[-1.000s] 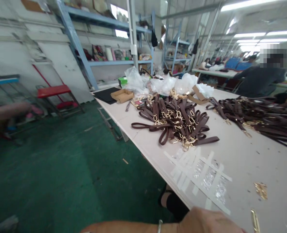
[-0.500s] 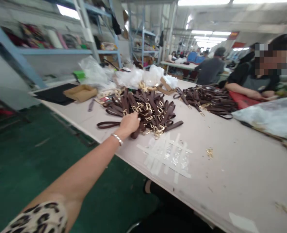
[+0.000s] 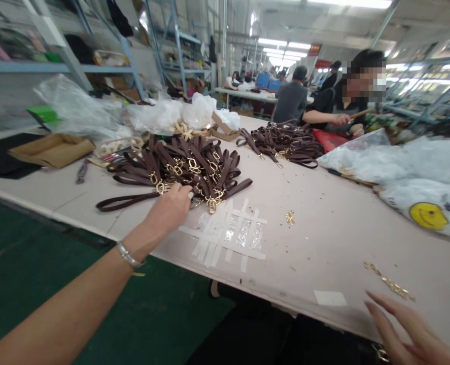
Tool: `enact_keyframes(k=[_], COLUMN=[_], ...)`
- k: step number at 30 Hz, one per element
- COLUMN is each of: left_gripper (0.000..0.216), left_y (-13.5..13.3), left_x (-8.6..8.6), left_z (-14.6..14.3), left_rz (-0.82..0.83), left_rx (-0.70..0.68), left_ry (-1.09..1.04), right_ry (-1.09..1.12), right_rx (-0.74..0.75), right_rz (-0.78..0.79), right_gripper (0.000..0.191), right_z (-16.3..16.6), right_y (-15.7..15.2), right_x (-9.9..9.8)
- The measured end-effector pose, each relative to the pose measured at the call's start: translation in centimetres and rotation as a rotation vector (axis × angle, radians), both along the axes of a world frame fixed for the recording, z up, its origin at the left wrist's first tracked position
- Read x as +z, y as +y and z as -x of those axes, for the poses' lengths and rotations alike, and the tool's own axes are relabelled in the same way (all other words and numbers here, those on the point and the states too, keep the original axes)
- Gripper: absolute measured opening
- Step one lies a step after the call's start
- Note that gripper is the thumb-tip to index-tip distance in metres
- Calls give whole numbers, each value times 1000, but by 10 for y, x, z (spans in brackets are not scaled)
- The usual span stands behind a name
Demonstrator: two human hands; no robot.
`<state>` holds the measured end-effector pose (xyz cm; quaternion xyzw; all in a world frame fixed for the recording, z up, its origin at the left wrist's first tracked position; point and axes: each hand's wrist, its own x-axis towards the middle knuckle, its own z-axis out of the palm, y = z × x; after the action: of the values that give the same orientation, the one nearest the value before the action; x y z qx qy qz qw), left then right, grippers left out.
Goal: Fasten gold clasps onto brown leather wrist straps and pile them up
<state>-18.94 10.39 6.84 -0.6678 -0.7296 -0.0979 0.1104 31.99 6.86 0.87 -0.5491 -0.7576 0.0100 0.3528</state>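
Observation:
My left hand (image 3: 171, 205), a silver bangle at its wrist, is at the front of a pile of dark brown straps (image 3: 200, 149) with gold-coloured metal clasps (image 3: 211, 204). Its fingers are curled closed against the clasps, and what is between them is hidden. One looped strap (image 3: 128, 201) sticks out leftward behind the wrist. My right hand (image 3: 411, 324) is at the lower right by the table edge, partly out of view, its visible fingers stretched and apart. Just beyond those fingers lies a row of gold clasps (image 3: 390, 284). Another bit of gold metal (image 3: 380, 352) shows beneath the hand.
White tape strips (image 3: 243, 238) hold clear plastic to the table. Small gold pieces (image 3: 290, 218) lie farther right. A cardboard tray (image 3: 52, 149) and plastic bags (image 3: 152, 116) are at the back left. A second strap pile (image 3: 281, 142) lies near a seated co-worker (image 3: 346, 96).
The view has swung to the right. My left hand has shifted toward the near side of the pile, and the strap hanging under it no longer shows. My right hand has come into view.

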Motion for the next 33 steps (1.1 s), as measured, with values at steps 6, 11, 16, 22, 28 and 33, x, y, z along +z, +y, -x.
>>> enact_keyframes(k=[6,11,16,22,28,33], left_gripper=[30,39,42,49,27,32], left_y=[-20,-38,-58,-71,-71,-73], left_x=[-7,-25,-31,-32,-31,-28], left_z=[-35,-56,-76,-106,-138,-158], left_rz=[-119,-81,-64,34,161,203], left_rx=[24,70,91,88,15,-146], left_ry=[-628,-1035,-1660,-2031,-1918,-1882], right_ry=[-330,-469,-372,72,798,956], right_rx=[249,199,216,12,170,356], right_rz=[46,11,-62,146,659,827], right_gripper=[47,53,53,40,37,27], right_z=[92,126,128,128,158,179], right_y=[86,129,139,110,44,12], right_x=[-25,-48,-50,-21,4,5])
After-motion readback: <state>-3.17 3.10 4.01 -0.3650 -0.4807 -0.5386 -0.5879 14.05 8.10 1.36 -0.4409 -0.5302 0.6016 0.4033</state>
